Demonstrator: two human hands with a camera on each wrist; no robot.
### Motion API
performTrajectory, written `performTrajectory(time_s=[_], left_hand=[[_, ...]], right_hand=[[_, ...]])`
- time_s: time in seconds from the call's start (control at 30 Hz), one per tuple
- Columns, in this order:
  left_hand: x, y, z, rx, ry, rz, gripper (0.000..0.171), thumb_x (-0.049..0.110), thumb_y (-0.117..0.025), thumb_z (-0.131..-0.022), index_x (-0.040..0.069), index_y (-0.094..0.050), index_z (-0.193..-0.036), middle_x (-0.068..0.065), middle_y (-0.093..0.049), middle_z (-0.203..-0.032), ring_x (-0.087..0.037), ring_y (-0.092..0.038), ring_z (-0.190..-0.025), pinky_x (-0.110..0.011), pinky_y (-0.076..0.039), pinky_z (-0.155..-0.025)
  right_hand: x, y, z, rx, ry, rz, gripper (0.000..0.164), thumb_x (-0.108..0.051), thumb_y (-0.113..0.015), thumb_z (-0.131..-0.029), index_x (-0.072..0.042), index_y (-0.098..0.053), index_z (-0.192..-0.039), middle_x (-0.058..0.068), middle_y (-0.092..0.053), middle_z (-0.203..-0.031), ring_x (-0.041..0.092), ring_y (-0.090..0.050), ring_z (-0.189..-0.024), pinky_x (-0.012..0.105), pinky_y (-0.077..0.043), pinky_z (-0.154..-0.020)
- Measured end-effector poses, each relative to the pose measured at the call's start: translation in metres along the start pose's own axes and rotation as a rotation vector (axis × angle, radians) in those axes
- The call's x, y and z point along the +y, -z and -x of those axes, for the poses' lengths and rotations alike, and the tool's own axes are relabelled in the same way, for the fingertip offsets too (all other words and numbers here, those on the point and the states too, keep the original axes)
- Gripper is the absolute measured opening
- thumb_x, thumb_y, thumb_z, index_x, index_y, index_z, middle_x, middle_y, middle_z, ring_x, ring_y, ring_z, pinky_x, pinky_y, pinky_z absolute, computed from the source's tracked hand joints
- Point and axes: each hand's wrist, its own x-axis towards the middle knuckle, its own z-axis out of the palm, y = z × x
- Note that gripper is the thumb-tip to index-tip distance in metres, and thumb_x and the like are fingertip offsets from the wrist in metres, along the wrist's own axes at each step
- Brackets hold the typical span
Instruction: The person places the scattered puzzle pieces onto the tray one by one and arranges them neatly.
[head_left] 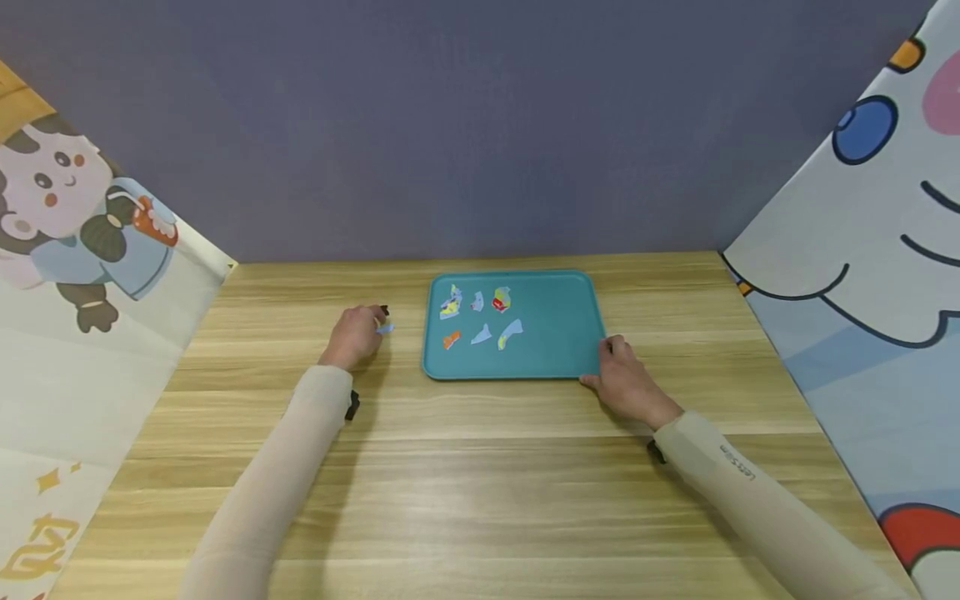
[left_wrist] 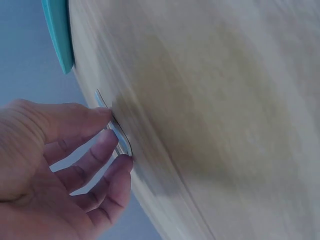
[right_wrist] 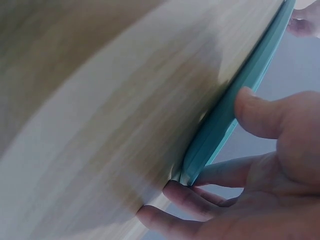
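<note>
In the head view my left hand (head_left: 356, 335) is over the table to the left of the tray. Its thumb and fingers pinch a thin, light-blue flat piece (head_left: 385, 328). Close up in the left wrist view, this piece (left_wrist: 121, 140) stands edge-on between thumb and fingertips, near the wood. My right hand (head_left: 627, 385) grips the near right corner of a teal rectangular tray (head_left: 555, 333). In the right wrist view the thumb is against one side of the tray (right_wrist: 220, 127) and the fingers reach round the corner. Several irregular printed cut-out pieces (head_left: 452, 303) lie on the tray's left half, in two rows.
The tray lies flat on a wood-grain table (head_left: 465, 483). A small dark thing (head_left: 386, 309) shows just beyond the left fingertips. A plain grey-blue wall (head_left: 480, 133) stands behind the table, and cartoon-printed panels (head_left: 82, 217) close off both sides.
</note>
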Motion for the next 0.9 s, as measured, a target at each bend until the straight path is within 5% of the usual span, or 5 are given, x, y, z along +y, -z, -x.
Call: performTrajectory(time_s=[0.2, 0.43, 0.67, 0.9], left_hand=[[0.0011, -0.0008, 0.0002, -0.017, -0.001, -0.011, 0.032, -0.002, -0.057, -0.088, -0.003, -0.057, -0.12, -0.023, -0.06, -0.111, -0.031, -0.059, -0.089, -0.039, -0.05, -0.075], [0.0019, -0.0021, 0.001, -0.032, 0.031, 0.0, 0.029, 0.0, -0.057, -0.088, -0.004, -0.057, -0.117, -0.026, -0.057, -0.119, -0.022, -0.051, -0.062, -0.029, -0.042, -0.055], [0.002, -0.001, 0.0044, -0.015, 0.043, 0.045, 0.025, 0.005, -0.059, -0.089, -0.005, -0.059, -0.112, -0.023, -0.06, -0.111, -0.029, -0.058, -0.082, -0.035, -0.05, -0.067], [0.0053, 0.0015, 0.0083, 0.071, -0.012, 0.11, 0.023, 0.007, -0.065, -0.087, -0.005, -0.062, -0.107, -0.02, -0.062, -0.102, -0.033, -0.06, -0.09, -0.041, -0.051, -0.077]], right_hand=[[-0.0009, -0.0005, -0.0002, 0.019, 0.006, 0.015, 0.071, -0.023, -0.057, -0.095, 0.026, -0.023, -0.133, 0.037, -0.027, -0.131, 0.047, -0.032, -0.12, 0.055, -0.035, -0.096], [0.001, -0.0007, -0.0009, 0.007, 0.0, 0.015, 0.071, -0.024, -0.057, -0.095, 0.025, -0.022, -0.134, 0.037, -0.025, -0.131, 0.048, -0.032, -0.12, 0.055, -0.035, -0.095], [0.0017, -0.0009, -0.0007, 0.003, 0.001, 0.022, 0.071, -0.024, -0.056, -0.096, 0.025, -0.022, -0.134, 0.037, -0.025, -0.131, 0.047, -0.033, -0.119, 0.055, -0.037, -0.094], [0.0004, -0.0009, -0.0007, 0.016, 0.005, 0.03, 0.071, -0.024, -0.058, -0.095, 0.025, -0.024, -0.133, 0.037, -0.027, -0.13, 0.047, -0.034, -0.119, 0.055, -0.038, -0.093]])
